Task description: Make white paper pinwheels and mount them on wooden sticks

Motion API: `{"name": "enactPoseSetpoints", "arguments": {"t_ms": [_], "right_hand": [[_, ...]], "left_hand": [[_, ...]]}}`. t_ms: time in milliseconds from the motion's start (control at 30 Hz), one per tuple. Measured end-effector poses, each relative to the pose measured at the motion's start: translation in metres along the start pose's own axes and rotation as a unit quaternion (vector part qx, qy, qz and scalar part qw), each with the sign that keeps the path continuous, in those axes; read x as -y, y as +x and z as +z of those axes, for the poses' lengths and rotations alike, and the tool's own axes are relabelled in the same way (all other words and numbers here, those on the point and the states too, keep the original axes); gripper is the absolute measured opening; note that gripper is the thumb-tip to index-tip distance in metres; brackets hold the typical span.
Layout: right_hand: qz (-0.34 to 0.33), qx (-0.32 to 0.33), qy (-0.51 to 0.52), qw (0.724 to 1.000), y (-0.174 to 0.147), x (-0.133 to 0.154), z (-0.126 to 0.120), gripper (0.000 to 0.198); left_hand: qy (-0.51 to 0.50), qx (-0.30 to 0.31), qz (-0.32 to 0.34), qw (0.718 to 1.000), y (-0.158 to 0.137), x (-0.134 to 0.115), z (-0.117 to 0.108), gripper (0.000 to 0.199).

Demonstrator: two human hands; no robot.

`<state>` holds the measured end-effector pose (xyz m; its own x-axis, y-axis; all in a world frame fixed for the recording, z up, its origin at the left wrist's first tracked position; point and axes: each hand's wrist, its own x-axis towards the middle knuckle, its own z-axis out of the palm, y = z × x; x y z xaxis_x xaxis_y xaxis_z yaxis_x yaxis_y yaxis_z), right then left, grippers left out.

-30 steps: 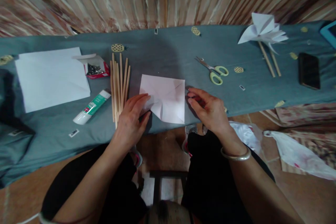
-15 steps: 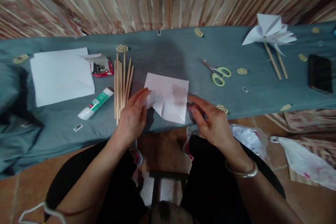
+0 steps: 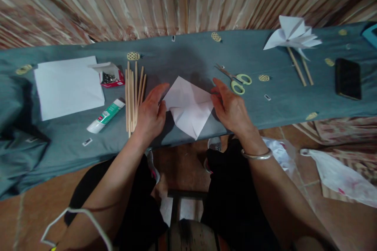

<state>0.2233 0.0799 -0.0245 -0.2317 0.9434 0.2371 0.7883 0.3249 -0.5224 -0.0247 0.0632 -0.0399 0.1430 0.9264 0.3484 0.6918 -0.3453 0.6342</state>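
A creased square of white paper (image 3: 191, 104) lies in front of me near the table's front edge, one corner pointing at me, with its lower left part raised in a fold. My left hand (image 3: 151, 111) rests at its left corner, thumb and fingers apart. At the opposite corner, my right hand (image 3: 231, 106) has its fingertips against the paper's edge, with index finger and thumb spread. Wooden sticks (image 3: 135, 98) lie just left of my left hand. Green-handled scissors (image 3: 235, 79) lie beyond my right hand, blades pointing away to the left.
On the left are a white paper stack (image 3: 69, 90), a small red box (image 3: 113, 78) of metal pins and a green-and-white glue tube (image 3: 106, 115). Paper pinwheels (image 3: 294, 37) on sticks and a black phone (image 3: 348, 78) lie right. Plastic bags (image 3: 338, 176) are on the floor.
The paper has turned so that a corner now points toward me. My right hand has moved up along its right side, and my left hand has shifted slightly. The view has shifted a little.
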Motion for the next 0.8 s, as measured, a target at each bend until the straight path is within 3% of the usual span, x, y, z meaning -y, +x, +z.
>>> {"name": "enactPoseSetpoints", "arguments": {"t_ms": [133, 233, 300, 467, 533, 667, 800], "right_hand": [[-0.003, -0.022, -0.034, 0.999, -0.035, 0.011, -0.011, 0.040], [-0.050, -0.063, -0.046, 0.996, -0.056, 0.024, -0.013, 0.034], [-0.096, -0.041, -0.022, 0.994, -0.064, 0.035, -0.010, 0.028], [-0.146, 0.098, -0.024, 0.984, -0.072, 0.050, 0.002, 0.043], [-0.154, 0.099, -0.036, 0.983, -0.072, 0.051, 0.006, 0.046], [-0.173, 0.055, -0.021, 0.983, -0.072, 0.048, 0.010, 0.028], [-0.150, 0.047, 0.011, 0.988, -0.069, 0.047, 0.011, 0.019]], "left_hand": [[0.048, -0.007, 0.011, 0.999, -0.014, -0.016, -0.017, 0.038], [0.066, 0.010, 0.050, 0.996, -0.032, -0.028, -0.022, 0.036], [0.053, 0.034, 0.089, 0.994, -0.043, -0.034, -0.021, 0.036], [0.044, 0.090, 0.132, 0.986, -0.056, -0.042, -0.011, 0.039], [0.045, 0.098, 0.135, 0.985, -0.056, -0.042, -0.008, 0.038], [0.051, 0.102, 0.130, 0.985, -0.056, -0.040, -0.005, 0.038], [0.050, 0.099, 0.123, 0.986, -0.055, -0.039, -0.004, 0.036]]}}
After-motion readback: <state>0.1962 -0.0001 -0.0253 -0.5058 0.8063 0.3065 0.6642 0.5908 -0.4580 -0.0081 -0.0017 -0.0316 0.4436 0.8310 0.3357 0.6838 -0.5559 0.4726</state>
